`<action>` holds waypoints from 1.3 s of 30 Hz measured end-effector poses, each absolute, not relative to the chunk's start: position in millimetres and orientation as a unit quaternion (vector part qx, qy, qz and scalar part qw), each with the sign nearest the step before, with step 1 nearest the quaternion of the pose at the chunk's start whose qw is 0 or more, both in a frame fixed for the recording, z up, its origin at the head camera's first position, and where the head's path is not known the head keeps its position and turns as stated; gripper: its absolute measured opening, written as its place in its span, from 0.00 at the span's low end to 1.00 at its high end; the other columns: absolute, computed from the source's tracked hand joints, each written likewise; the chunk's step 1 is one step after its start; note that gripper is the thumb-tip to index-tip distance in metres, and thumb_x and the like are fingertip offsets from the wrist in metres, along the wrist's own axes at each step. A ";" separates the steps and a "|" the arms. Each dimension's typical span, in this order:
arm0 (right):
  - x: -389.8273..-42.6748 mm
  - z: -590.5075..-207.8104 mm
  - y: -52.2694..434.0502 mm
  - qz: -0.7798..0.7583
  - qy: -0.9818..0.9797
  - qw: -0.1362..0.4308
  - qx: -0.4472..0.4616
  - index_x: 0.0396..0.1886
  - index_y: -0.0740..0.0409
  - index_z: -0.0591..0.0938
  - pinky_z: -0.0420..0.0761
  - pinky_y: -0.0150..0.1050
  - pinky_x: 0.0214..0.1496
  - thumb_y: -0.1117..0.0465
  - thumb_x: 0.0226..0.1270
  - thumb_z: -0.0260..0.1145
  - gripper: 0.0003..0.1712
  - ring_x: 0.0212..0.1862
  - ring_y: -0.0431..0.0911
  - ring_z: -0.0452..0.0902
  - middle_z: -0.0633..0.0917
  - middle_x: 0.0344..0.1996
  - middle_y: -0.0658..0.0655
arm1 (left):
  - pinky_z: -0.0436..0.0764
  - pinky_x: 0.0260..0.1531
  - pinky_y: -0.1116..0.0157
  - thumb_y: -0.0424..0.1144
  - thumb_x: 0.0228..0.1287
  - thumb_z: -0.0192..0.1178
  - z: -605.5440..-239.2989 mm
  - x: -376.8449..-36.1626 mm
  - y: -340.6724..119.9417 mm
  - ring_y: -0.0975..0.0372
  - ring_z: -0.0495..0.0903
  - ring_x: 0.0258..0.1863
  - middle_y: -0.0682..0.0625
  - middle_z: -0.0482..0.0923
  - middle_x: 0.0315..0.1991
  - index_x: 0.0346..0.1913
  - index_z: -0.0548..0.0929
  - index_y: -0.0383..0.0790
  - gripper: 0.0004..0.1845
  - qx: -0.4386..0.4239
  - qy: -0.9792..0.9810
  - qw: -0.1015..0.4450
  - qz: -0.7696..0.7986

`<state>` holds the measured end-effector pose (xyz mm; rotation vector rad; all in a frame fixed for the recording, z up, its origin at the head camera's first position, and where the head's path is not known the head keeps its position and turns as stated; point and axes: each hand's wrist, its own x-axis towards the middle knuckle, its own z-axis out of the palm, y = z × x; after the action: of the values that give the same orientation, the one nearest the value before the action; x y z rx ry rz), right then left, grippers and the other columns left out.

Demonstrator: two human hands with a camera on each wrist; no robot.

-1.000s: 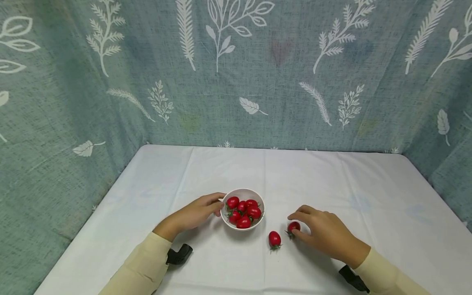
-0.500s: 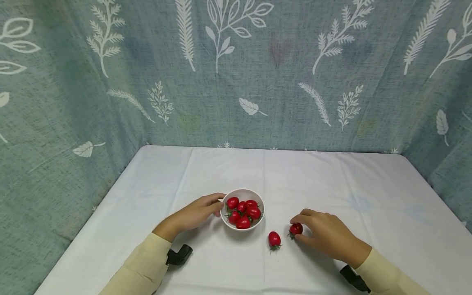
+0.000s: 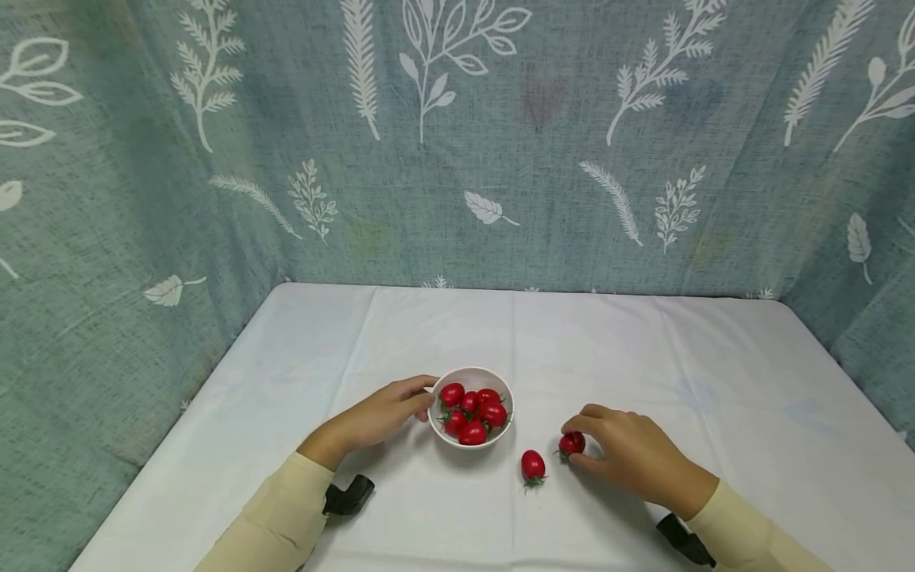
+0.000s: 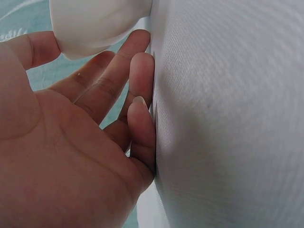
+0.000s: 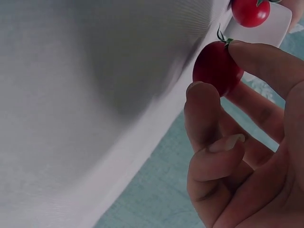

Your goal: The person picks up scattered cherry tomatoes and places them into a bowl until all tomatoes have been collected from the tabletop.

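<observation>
A white bowl (image 3: 472, 371) holding several red cherry tomatoes (image 3: 473, 411) stands on the white tablecloth (image 3: 608, 349). My left hand (image 3: 418, 400) holds the bowl's left side, thumb and forefinger around it; in the left wrist view the bowl (image 4: 95, 23) sits between my thumb and fingers (image 4: 137, 71). My right hand (image 3: 593, 446) pinches a cherry tomato (image 3: 571, 442) lying on the cloth right of the bowl. In the right wrist view that tomato (image 5: 216, 69) is between my thumb and forefinger. A second loose tomato (image 3: 532, 465) lies between the bowl and my right hand.
Blue-green cloth with white leaf prints (image 3: 457, 143) walls the table at the back and on both sides. The cloth-covered table stretches bare behind the bowl and to the far right. Black wrist-camera mounts (image 3: 349, 494) show under both sleeves.
My right hand's fingers have drawn in from a spread pose and closed on the tomato. The left hand, bowl and other tomato have stayed put.
</observation>
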<state>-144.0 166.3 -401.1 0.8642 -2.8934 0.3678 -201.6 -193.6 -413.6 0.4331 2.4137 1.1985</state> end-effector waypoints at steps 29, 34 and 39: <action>-148.9 -382.1 133.1 0.155 -0.928 0.097 0.323 0.43 0.43 0.87 0.75 0.28 0.29 0.52 0.56 0.77 0.14 0.28 0.34 0.79 0.84 0.39 0.43 | 0.66 0.54 0.53 0.50 0.78 0.46 -415.0 -200.7 -194.9 0.58 0.74 0.50 0.51 0.79 0.40 0.67 0.74 0.54 0.20 0.159 0.865 0.202 0.431; -149.9 -381.9 130.7 0.157 -0.931 0.088 0.318 0.44 0.43 0.87 0.75 0.28 0.29 0.52 0.57 0.77 0.14 0.26 0.31 0.75 0.84 0.40 0.43 | 0.66 0.55 0.53 0.50 0.78 0.45 -415.4 -201.5 -194.0 0.59 0.74 0.49 0.51 0.79 0.40 0.67 0.75 0.54 0.20 0.157 0.865 0.200 0.432; -150.7 -383.1 128.4 0.164 -0.929 0.085 0.320 0.45 0.44 0.87 0.74 0.27 0.29 0.51 0.58 0.76 0.14 0.24 0.30 0.72 0.85 0.40 0.43 | 0.66 0.55 0.54 0.50 0.78 0.46 -415.6 -201.3 -194.1 0.59 0.74 0.48 0.51 0.80 0.40 0.67 0.75 0.53 0.20 0.156 0.865 0.198 0.434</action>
<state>-150.7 128.4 -383.1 0.9550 -2.7697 0.4903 -201.3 -194.1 -415.6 0.4365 2.4205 1.2135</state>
